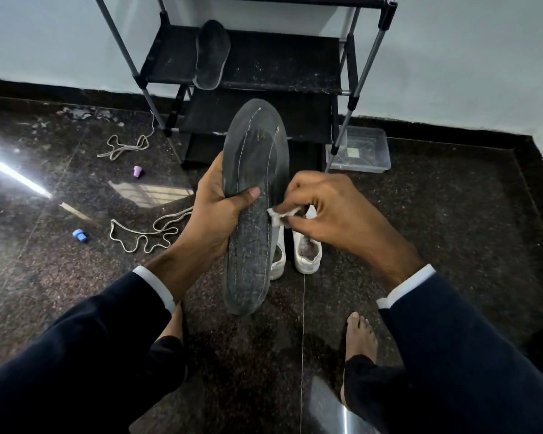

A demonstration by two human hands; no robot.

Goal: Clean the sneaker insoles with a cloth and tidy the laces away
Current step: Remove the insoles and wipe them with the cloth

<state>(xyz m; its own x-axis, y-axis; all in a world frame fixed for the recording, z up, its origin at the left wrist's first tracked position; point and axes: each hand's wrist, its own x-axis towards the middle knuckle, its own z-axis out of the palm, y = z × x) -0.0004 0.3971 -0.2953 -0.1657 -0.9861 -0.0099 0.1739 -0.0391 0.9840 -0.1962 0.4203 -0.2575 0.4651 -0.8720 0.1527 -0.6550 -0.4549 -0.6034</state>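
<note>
Standing over a dark speckled stone floor (452,214), person in dark sleeves with white cuffs, bare feet visible at bottom.

Black shoe rack (248,67) with grey metal poles sits against the pale wall. Shelves look dusty. One dark insole (212,54) lies on its middle shelf, toe end pointing to the wall, heel end overhanging the front edge.

Second insole (254,208) is held up in front of the rack, long axis roughly vertical in view, grey, with two lines of white stitching running lengthwise. No brand or print readable on it.

Left hand (220,208) grasps that insole around its middle, thumb across the front face, fingers behind. Right hand (323,211) pinches a small white cloth (279,213), pressed against the insole's right edge just beside the left thumb.

Pair of white sneakers (306,252) stands on the floor below the hands, partly hidden by the insole. No logo legible.

Clear plastic box (361,150) sits at the rack's right foot; contents too unclear to tell.

Two off-white laces lie loose on the floor, left side: near lace (145,233) beside the left wrist, far lace (123,148) near the rack's left leg, well apart.

Small purple object (137,171) between the laces, small blue object (80,235) left of the near lace. Neither identifiable.
</note>
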